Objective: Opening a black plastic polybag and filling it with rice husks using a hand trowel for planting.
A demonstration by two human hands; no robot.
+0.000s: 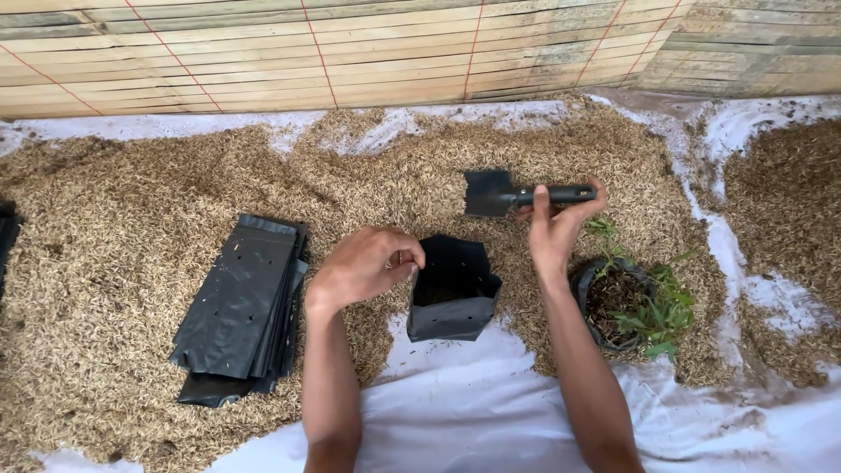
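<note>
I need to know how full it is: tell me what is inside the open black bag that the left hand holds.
The open black bag shows only a dark inner wall below its rim. Its bottom lies in shadow, so any filling there cannot be seen.

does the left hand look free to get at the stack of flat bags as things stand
Probably not at once: the left hand grips the rim of the open bag. Nothing lies between it and the flat bags on the husks, so letting go would leave the way free.
</note>
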